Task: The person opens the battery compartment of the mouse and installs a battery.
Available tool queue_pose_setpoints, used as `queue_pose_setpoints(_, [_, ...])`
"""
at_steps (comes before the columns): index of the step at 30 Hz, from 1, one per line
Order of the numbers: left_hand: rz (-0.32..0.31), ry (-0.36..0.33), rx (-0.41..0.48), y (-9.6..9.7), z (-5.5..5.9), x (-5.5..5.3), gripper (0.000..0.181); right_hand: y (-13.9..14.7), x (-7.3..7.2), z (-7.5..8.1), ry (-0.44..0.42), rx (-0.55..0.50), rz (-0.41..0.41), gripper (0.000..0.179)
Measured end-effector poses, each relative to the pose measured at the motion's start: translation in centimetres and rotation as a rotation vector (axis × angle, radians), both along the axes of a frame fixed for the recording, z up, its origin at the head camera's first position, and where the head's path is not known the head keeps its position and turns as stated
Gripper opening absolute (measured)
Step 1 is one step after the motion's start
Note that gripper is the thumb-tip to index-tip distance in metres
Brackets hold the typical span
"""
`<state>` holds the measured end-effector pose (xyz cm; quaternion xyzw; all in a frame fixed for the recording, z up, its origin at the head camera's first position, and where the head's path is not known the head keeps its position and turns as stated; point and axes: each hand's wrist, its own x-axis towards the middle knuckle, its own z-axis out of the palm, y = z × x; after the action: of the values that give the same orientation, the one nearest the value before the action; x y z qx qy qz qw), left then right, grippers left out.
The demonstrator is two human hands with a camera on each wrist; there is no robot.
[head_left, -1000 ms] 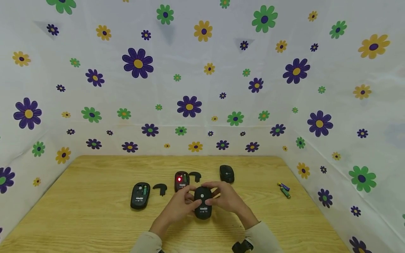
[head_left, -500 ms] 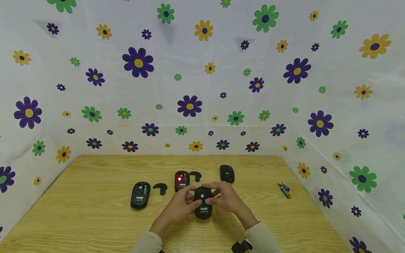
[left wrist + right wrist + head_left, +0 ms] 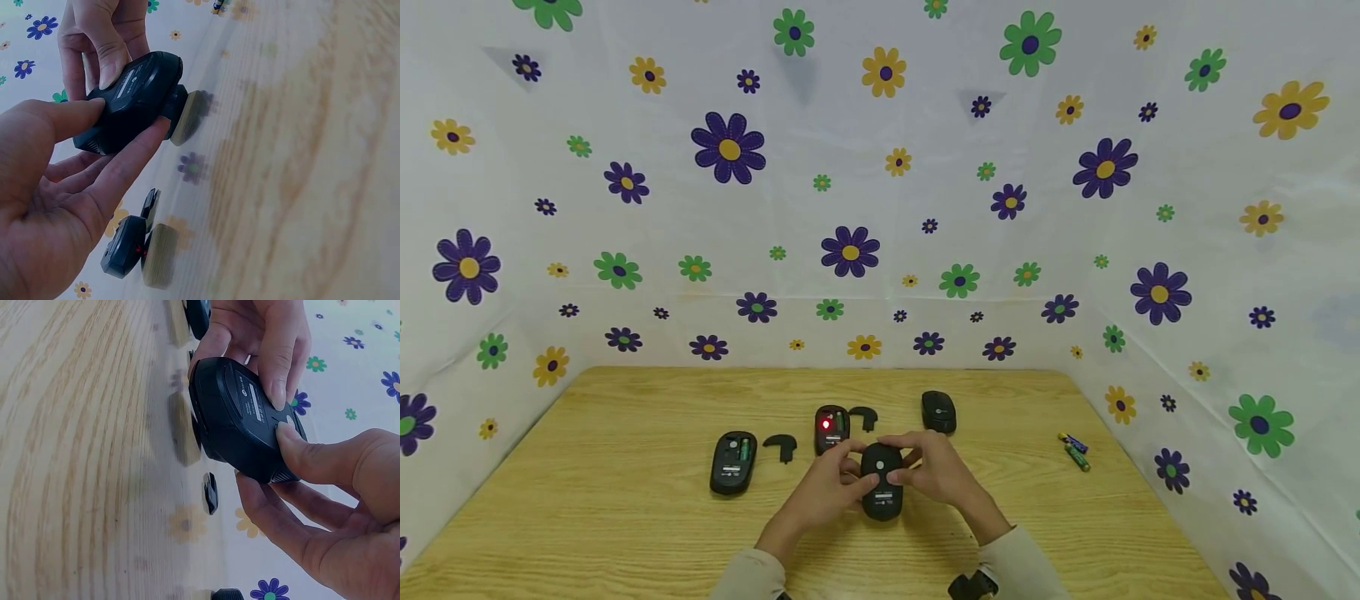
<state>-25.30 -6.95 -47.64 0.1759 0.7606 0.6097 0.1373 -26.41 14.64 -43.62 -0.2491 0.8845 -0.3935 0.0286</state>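
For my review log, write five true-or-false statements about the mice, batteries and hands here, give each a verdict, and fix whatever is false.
1. The left hand and right hand hold one black mouse together. True.
2. The loose batteries lie near the left edge of the table. False: the loose batteries lie toward the right edge.
3. A red light shows on the mouse just beyond the left hand. True.
4. The leftmost mouse has its battery cover fitted. False: a green battery shows uncovered in it.
5. The rear right mouse is being held. False: it rests on the table.
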Motion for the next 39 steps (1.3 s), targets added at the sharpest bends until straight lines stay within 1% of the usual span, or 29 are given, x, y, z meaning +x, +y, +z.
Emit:
queue_pose_setpoints(8, [0.000, -0.001, 0.004, 0.14, -0.23, -0.06, 0.053, -0.09, -0.03, 0.00, 0.001, 0.016, -0.011, 0.044])
queue_pose_setpoints(14, [0.003, -0.004, 0.002, 0.11, -0.11, 0.01, 0.053, -0.11, -0.08, 0.05, -0.004, 0.022, -0.014, 0.043])
queue_pose_setpoints(18, [0.005, -0.008, 0.003, 0.09, 0.02, 0.05, 0.054, -0.02, -0.11, 0.11, -0.020, 0.008, -0.025, 0.043])
queue_pose_setpoints(22, [-0.009, -0.007, 0.011, 0.03, 0.09, 0.04, 0.054, 0.13, -0.24, 0.05, -0.025, -0.017, -0.024, 0.044])
queue_pose_setpoints(25, [-0.019, -0.011, 0.016, 0.00, 0.13, 0.03, 0.055, 0.20, -0.30, 0.01, -0.013, -0.027, -0.032, 0.041])
queue_pose_setpoints(31, [-0.019, -0.012, 0.009, 0.08, 0.16, 0.09, 0.054, 0.12, -0.20, 0.05, 0.016, -0.060, -0.077, 0.033])
queue_pose_setpoints(36, [-0.017, -0.008, -0.002, 0.19, 0.17, 0.17, 0.052, 0.01, -0.22, 0.01, 0.051, -0.078, -0.116, 0.033])
queue_pose_setpoints(39, [-0.012, -0.002, -0.024, 0.23, 0.19, 0.24, 0.054, 0.03, -0.21, 0.00, 0.074, -0.076, -0.129, 0.033])
